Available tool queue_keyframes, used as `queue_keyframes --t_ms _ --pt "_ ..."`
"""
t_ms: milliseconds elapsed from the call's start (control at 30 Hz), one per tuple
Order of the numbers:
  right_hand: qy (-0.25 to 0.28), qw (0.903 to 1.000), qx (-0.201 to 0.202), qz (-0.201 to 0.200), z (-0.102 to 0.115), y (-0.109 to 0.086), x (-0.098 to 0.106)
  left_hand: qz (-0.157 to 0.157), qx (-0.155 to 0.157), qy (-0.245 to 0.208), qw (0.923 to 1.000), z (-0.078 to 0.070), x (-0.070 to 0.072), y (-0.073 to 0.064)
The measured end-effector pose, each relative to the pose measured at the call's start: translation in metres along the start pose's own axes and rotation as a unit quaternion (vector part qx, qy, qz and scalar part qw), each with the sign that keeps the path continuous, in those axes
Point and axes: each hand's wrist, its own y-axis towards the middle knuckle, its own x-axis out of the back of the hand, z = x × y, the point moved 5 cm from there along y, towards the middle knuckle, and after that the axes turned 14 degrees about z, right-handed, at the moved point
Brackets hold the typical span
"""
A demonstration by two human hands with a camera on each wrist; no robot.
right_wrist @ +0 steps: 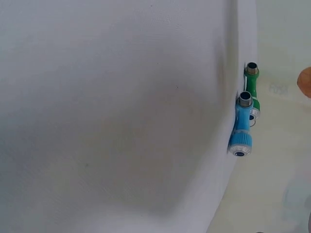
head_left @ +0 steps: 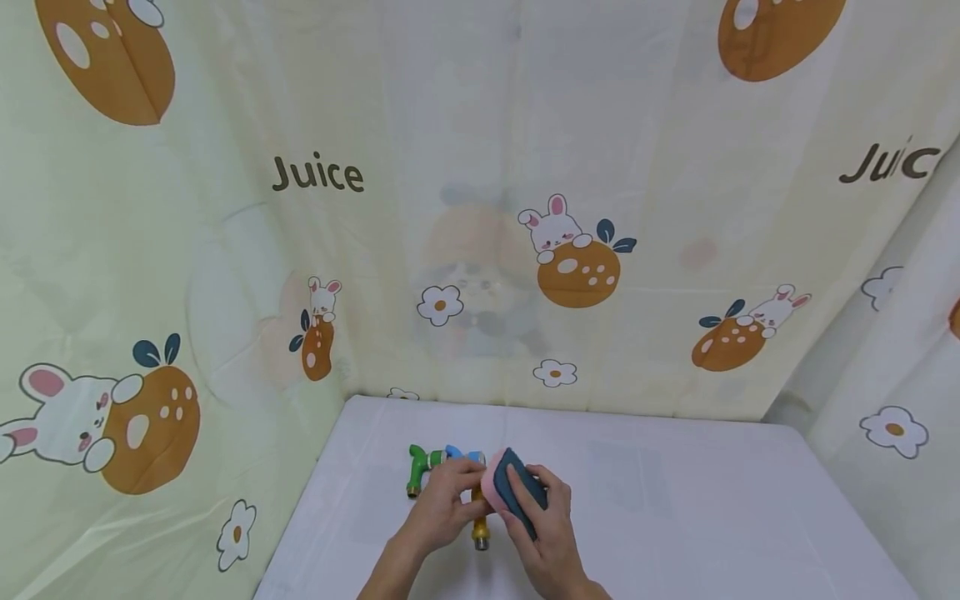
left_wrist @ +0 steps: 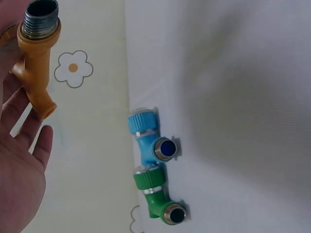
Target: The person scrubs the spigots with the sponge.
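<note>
In the head view my left hand (head_left: 444, 510) holds a yellow-orange plastic tap (head_left: 480, 530) above the table, its threaded metal end pointing down towards me. The left wrist view shows the same tap (left_wrist: 37, 73) in the fingers of my left hand (left_wrist: 19, 179). My right hand (head_left: 549, 529) grips a sponge (head_left: 517, 483), pink on one side and dark blue-green on the other. The sponge's pink side faces the tap, close against it; whether they touch is hard to tell. My right hand does not show clearly in the right wrist view.
Behind my left hand, a green tap (head_left: 417, 472) and a blue tap (head_left: 474, 456) lie close together on the white table (head_left: 675, 500). A curtain (head_left: 465, 125) printed with rabbits, oranges and flowers hangs round the table's back and sides.
</note>
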Motion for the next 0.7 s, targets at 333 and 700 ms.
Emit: queue_keyframes --t_ms 333,700 --pt "0.005 0.9993 -0.038 0.006 -0.010 0.006 -0.005 0.006 -0.026 0.023 0.9994 -0.008 -0.004 -0.001" --pt "0.159 0.9792 -0.110 0.059 -0.022 0.012 -0.009 0.023 -0.004 -0.032 0.9992 -0.002 -0.011 -0.002"
